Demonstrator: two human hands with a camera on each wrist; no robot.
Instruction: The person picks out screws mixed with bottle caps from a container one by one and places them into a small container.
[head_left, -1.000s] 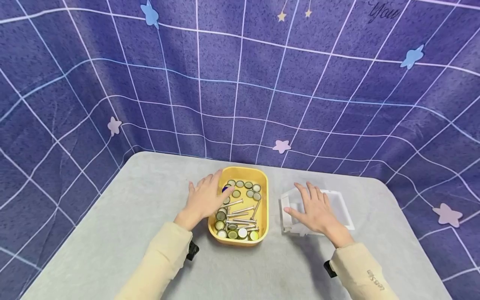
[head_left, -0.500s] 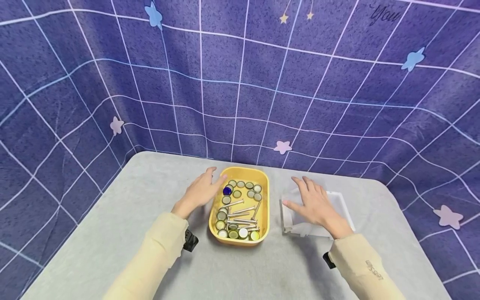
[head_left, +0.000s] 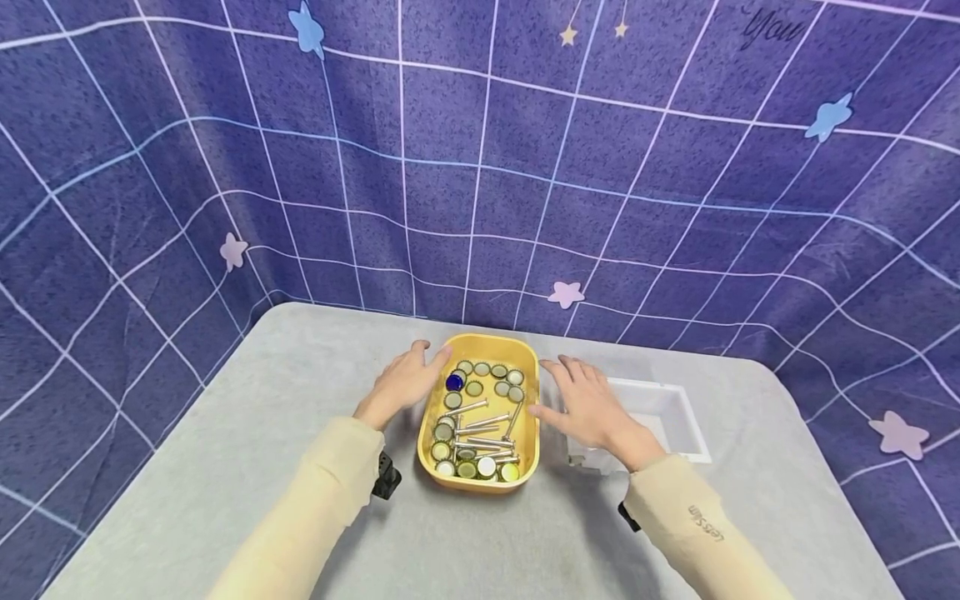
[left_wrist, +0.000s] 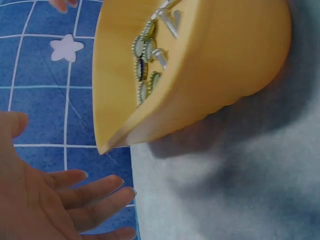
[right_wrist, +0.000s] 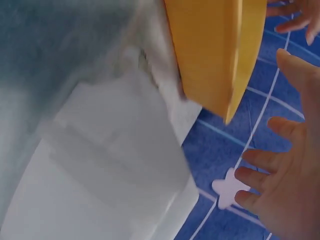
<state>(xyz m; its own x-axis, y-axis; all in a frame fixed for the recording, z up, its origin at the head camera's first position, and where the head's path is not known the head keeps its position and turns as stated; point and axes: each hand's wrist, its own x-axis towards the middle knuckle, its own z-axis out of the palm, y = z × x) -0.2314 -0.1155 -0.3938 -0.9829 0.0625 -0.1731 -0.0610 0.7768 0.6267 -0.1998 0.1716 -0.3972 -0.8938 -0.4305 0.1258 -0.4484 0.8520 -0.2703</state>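
Currently, the left hand point(head_left: 401, 383) and the right hand point(head_left: 591, 404) are hovering, fingers relaxed and spread, on either side of a yellow bin point(head_left: 480, 485) sitting on the grey table point(head_left: 262, 400) and holding bottle caps point(head_left: 482, 368) (one showing blue) and silver bolts point(head_left: 477, 430), while a white container point(head_left: 696, 422) is lying near the right hand.

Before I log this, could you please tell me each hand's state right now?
Left hand: open, holding nothing, beside the yellow bin.
Right hand: open, holding nothing, on the bin's other side.
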